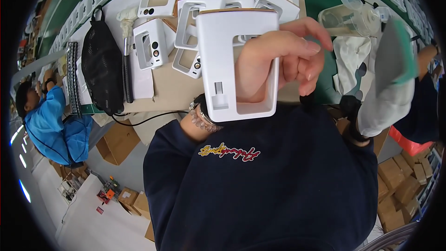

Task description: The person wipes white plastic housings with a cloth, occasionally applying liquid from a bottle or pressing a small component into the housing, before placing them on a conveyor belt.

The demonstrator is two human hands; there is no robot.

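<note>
A white plastic housing [218, 60] with a large rectangular opening stands upright before my chest. My left hand [283, 56] passes through that opening and holds the housing on it, with bent fingers coming out past its right side. A beaded bracelet and a watch circle that wrist. To the right, my right hand [385, 107] wears a white glove and is raised. At its fingers is a flat grey thing with a green edge [399, 56], smeared by motion; its kind is unclear. The fingers inside the glove are hard to make out.
Several similar white housings [160, 3] lie on the table beyond. A black mesh pouch [100, 65] and a black-handled brush [127, 69] are at left. Clear plastic jar [344, 21] and a white cloth [350, 60] lie at right. A co-worker in blue [55, 121] sits far left.
</note>
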